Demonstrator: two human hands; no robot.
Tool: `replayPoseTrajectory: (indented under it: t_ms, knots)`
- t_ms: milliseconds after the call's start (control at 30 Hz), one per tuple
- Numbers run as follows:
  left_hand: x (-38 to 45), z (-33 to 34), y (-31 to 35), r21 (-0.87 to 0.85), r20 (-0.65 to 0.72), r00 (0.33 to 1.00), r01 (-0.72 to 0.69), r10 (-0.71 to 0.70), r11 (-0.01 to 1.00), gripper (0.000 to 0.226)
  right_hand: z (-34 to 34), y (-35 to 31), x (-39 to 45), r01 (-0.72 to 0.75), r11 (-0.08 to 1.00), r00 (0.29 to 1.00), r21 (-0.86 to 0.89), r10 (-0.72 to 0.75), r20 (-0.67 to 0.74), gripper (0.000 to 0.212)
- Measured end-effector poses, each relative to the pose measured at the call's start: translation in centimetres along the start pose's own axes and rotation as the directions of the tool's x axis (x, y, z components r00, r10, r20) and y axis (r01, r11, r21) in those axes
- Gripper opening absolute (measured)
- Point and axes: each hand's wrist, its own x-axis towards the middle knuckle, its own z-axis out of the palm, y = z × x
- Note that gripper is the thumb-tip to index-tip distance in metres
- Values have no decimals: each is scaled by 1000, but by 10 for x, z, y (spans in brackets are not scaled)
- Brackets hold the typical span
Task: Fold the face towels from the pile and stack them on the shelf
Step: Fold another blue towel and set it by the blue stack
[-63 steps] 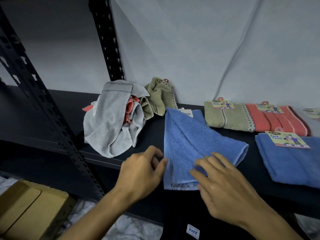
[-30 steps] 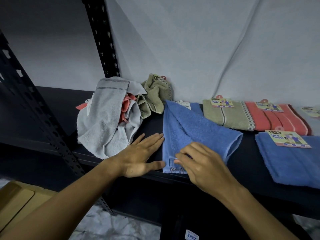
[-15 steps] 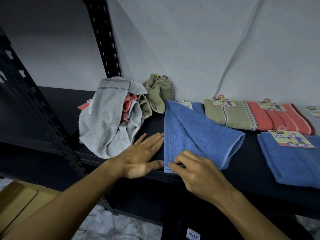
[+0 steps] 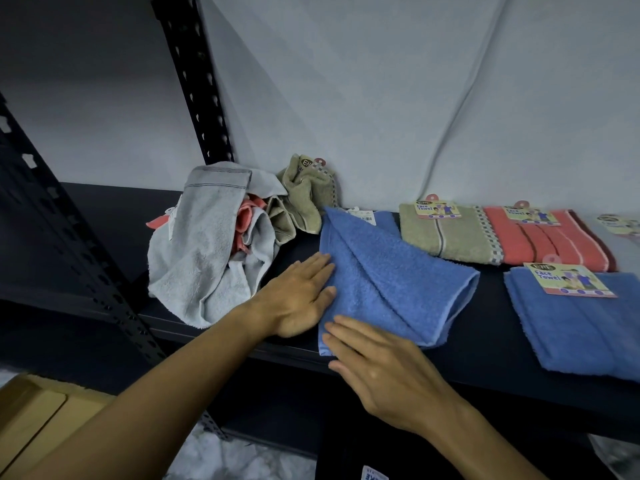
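Observation:
A blue face towel lies partly folded on the dark shelf, one corner hanging near the front edge. My left hand rests flat on the shelf with straight fingers touching the towel's left edge. My right hand lies with straight fingers on the towel's near corner. To the left sits the unfolded pile of grey, coral and olive towels. Folded towels lie to the right: an olive towel, a coral towel and a blue towel with paper labels.
Black perforated shelf posts stand at the left and back. A white cloth backdrop hangs behind the shelf. A cardboard box sits on the floor at lower left. Bare shelf shows between the two blue towels.
My right hand went from pinching the towel's near corner with curled fingers to lying flat on it. My left hand slid right until its fingers met the towel's left edge.

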Motion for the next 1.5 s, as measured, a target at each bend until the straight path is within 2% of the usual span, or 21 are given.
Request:
replayPoseTrajectory:
  t_ms: [100,300,467,833,933,1033,1067,1133,1200,1233,1300,1367,1400,1467,1500]
  knots:
    - [22,0,-1,164,92,995,17,-32,986,64,3,-4,-6,-27,999,998,22,25,55,45]
    - [67,-11,-5,358,94,988,80,-121,930,73,2,-6,-9,-69,997,995,43,66,78,48]
    - [106,-14,-15,411,53,983,141,-178,901,79,4,-5,-12,-78,996,993,53,72,98,48]
    - [129,-10,-27,338,-6,986,156,-164,928,77,9,-6,-14,-74,997,994,11,73,87,49]
    - [123,-18,-18,502,-114,989,140,-96,853,77,8,-7,-15,-56,998,992,-40,60,113,54]
    - [105,-29,0,656,-269,960,120,82,745,48,5,-8,-12,-53,996,985,-77,64,159,56]
    - [97,-30,2,652,-315,940,116,129,749,37,3,-9,-11,-61,995,984,-79,74,162,56]
    - [73,-25,4,566,-418,887,85,197,820,26,-2,-10,-11,-66,997,992,-45,71,108,52]
    - [41,-17,5,426,-531,815,22,230,905,29,-13,-7,-13,-112,990,991,80,117,-60,42]
    - [23,-12,8,345,-578,787,-4,216,938,32,-20,-2,-15,-170,975,964,146,195,-179,35]
    - [-13,-3,17,220,-604,777,-51,177,974,32,-34,12,-22,-360,918,836,169,398,-378,24]
    - [-39,9,26,152,-582,795,-101,171,983,32,-47,28,-21,-617,783,685,80,584,-436,23]
    - [-46,15,30,146,-555,813,-112,175,983,33,-53,35,-17,-726,685,616,65,689,-383,28]
    - [-52,25,37,164,-500,848,-108,178,980,38,-62,45,-6,-880,472,463,49,877,-129,50]
    - [-52,30,39,182,-482,857,-106,182,978,40,-67,47,-1,-918,396,396,21,918,-2,62]
